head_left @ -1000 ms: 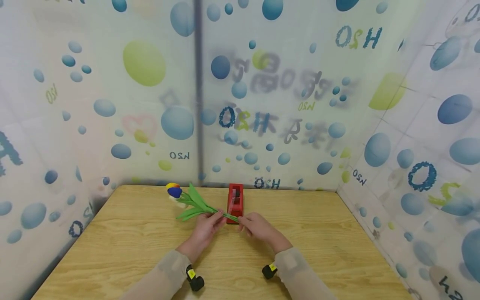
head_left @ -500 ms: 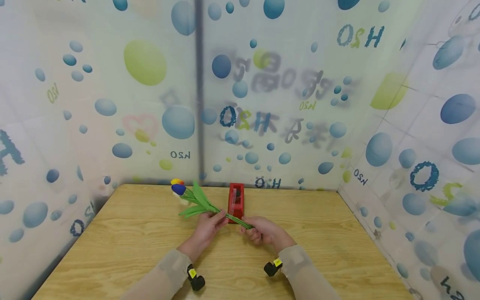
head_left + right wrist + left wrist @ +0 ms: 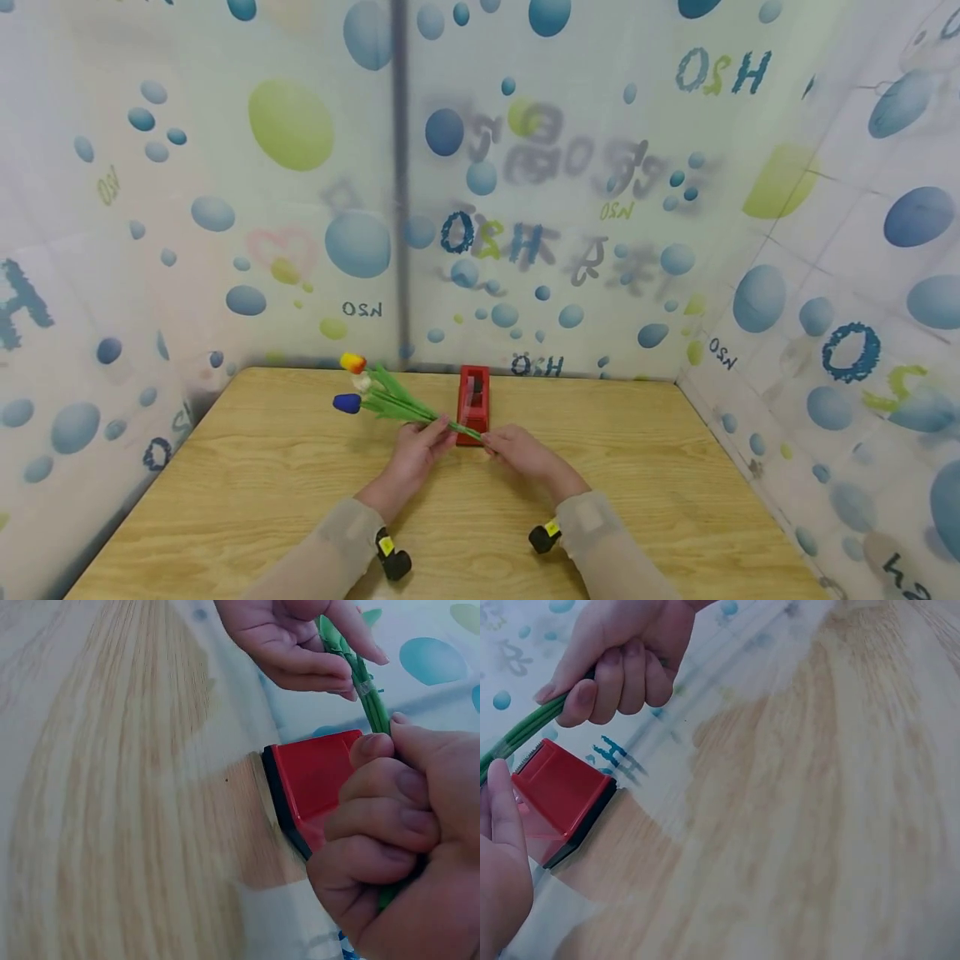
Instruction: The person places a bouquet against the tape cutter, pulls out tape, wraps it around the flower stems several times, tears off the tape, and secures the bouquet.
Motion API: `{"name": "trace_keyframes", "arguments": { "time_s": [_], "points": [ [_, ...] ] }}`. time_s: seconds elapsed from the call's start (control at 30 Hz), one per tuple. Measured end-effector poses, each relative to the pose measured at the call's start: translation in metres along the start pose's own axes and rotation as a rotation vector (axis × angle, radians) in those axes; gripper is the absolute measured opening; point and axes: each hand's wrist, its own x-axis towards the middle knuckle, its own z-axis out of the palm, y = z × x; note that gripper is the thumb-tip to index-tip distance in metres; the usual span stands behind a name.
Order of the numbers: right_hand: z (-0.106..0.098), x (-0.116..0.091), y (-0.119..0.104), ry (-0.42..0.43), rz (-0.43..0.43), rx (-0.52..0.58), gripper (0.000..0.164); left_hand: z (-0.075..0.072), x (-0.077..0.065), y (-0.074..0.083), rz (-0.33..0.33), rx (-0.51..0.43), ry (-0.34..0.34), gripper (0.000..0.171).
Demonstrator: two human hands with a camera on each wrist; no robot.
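A bunch of artificial tulips [image 3: 397,407], with blue, white and yellow-orange blooms, slants across the head view with its blooms to the left. My left hand [image 3: 414,458] pinches the green stems [image 3: 526,727] below the leaves. At the lower end of the stems, my right hand [image 3: 527,457] grips them with curled fingers. In the right wrist view a band of clear tape [image 3: 366,687] shows around the stems between the two hands. Behind and below the stems stands a red tape dispenser [image 3: 473,400], partly hidden by the stems and hands.
The wooden table [image 3: 637,475] stretches beneath both arms. Its back edge meets a patterned curtain [image 3: 570,208], and more curtain hangs along both sides. A small black camera is strapped to each wrist.
The tulips have turned about their stems: the blue bloom is now lower left and the yellow-orange one above. My right hand slid right along the stem ends, then came back slightly.
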Motion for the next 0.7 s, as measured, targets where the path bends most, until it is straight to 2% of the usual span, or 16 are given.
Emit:
{"name": "trace_keyframes", "arguments": {
  "time_s": [0.13, 0.27, 0.5, 0.7],
  "points": [
    [-0.0005, 0.0006, -0.0023, 0.062, -0.072, -0.180, 0.051, -0.0022, 0.0027, 0.0003, 0.002, -0.015, 0.033, 0.012],
    [-0.0007, 0.0015, -0.0029, 0.100, -0.095, -0.278, 0.048, -0.0037, 0.0041, 0.0006, -0.008, -0.012, 0.041, 0.011],
    [-0.0012, 0.0024, -0.0018, 0.128, -0.128, -0.372, 0.041, -0.0039, 0.0037, -0.0004, -0.022, 0.011, 0.036, 0.008],
    [-0.0012, 0.0031, -0.0003, 0.147, -0.172, -0.443, 0.037, -0.0043, 0.0050, -0.0014, -0.039, -0.011, 0.058, 0.008]
  ]
}}
